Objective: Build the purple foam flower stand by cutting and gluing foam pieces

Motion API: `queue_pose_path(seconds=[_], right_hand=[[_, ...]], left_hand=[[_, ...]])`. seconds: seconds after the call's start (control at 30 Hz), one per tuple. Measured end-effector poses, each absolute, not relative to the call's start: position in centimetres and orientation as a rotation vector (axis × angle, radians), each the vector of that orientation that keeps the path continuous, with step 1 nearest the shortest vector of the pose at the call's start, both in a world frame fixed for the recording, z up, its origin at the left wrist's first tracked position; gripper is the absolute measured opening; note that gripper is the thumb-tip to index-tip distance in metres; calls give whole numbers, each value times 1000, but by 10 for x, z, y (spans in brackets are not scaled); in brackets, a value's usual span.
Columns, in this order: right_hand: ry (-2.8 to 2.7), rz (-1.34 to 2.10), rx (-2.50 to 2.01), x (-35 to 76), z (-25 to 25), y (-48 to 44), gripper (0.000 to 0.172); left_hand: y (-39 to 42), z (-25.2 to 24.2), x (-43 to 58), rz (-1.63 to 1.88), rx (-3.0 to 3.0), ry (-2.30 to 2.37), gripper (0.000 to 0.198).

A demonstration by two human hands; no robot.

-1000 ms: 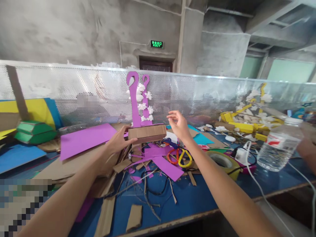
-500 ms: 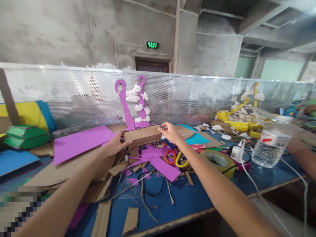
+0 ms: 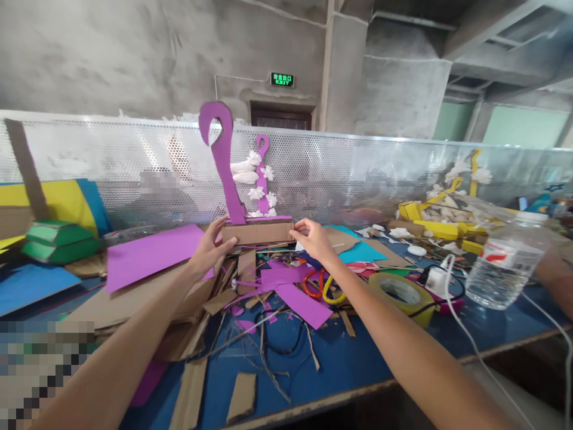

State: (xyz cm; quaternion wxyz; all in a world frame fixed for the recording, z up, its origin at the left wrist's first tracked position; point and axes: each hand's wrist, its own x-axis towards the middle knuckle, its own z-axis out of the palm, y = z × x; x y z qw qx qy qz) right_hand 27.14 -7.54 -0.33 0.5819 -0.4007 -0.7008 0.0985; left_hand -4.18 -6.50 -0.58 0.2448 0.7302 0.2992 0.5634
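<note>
A cardboard base [image 3: 257, 232] carries two upright purple hooked strips [image 3: 222, 158] with white paper flowers [image 3: 257, 182] between them. I hold this model a little above the table. My left hand [image 3: 211, 246] grips the base's left end, thumb on top. At the right end, my right hand [image 3: 313, 238] pinches the base. Below the model lie purple paper scraps [image 3: 295, 298] and cardboard strips.
A purple sheet [image 3: 150, 254] lies at left, beside a green box [image 3: 58, 240]. Red and yellow scissors [image 3: 320, 283], a yellow tape roll [image 3: 398, 291], a water bottle [image 3: 508, 260], white cables and a yellow model [image 3: 443, 221] fill the right. A perforated metal screen [image 3: 358, 173] runs behind.
My right hand came down from the air and took hold of the base's right end. The model turned, so the tall hooked strip now faces me and stands higher.
</note>
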Motion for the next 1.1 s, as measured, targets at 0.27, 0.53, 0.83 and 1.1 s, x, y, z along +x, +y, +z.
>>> queue_pose_path(seconds=[0.27,0.53,0.83,1.1], right_hand=[[-1664,337,-894,270,-6,-78,13],[-1650,397,-907,271,-7,-77,16],[-1654,433,-905,272,-8,-78,17],[-1666,420,-903,273,-7,-78,19]], left_hand=[[-59,-8,-45,1550,2013,728,85],[-58,-8,-46,1552,2022,675,84],[-58,-10,-44,1596,2001,689,76],[-62,-8,-45,1657,2081,709,74]])
